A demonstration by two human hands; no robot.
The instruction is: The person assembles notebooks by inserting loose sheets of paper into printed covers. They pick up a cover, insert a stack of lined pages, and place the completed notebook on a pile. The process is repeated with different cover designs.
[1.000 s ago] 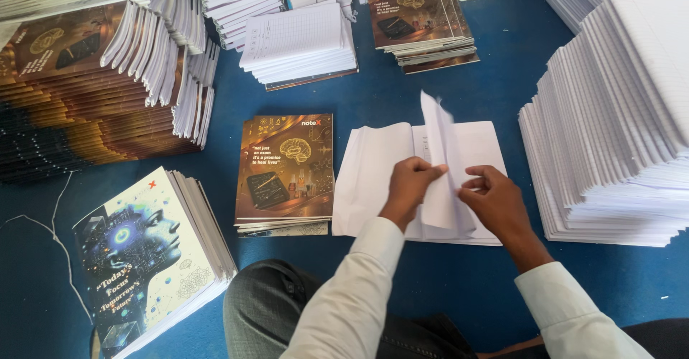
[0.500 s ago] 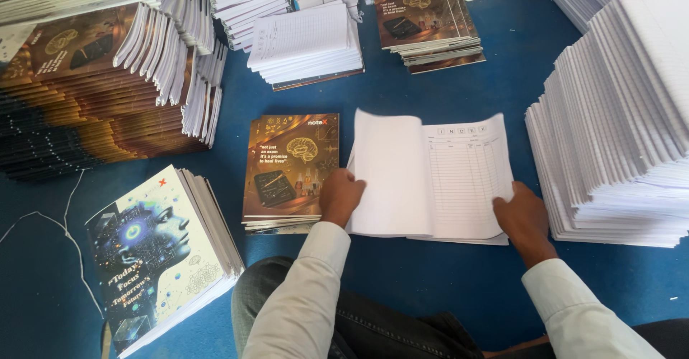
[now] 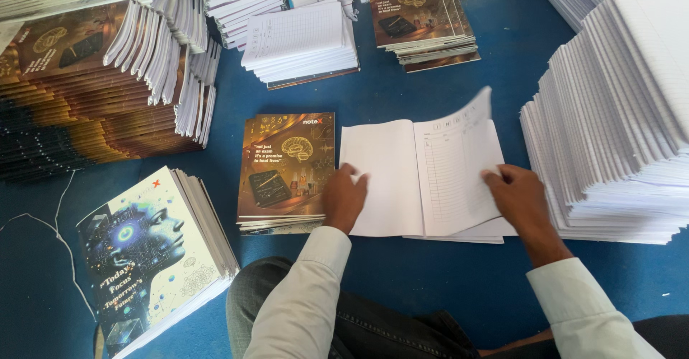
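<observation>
An open white booklet point(image 3: 402, 176) of ruled pages lies on the blue floor covering in front of me, on a few more loose page sets. My left hand point(image 3: 344, 199) rests flat on the booklet's left page near its lower left corner. My right hand point(image 3: 518, 199) holds the lower right edge of the top right leaf point(image 3: 459, 158), which curls up off the page at its far corner. Just left of the booklet sits a low stack of brown-covered notebooks point(image 3: 287, 169).
A tall stack of white page sets point(image 3: 617, 115) stands at the right. At the near left lies a stack of blue-and-white covers point(image 3: 151, 251). Brown notebooks point(image 3: 79, 86) are piled at the far left, with more white stacks point(image 3: 298, 39) and brown ones point(image 3: 420, 14) behind.
A second ago both hands pinched an upright folded sheet at the middle. It then lay flat with the hands at the booklet's outer edges. Now the right leaf lifts under my right hand.
</observation>
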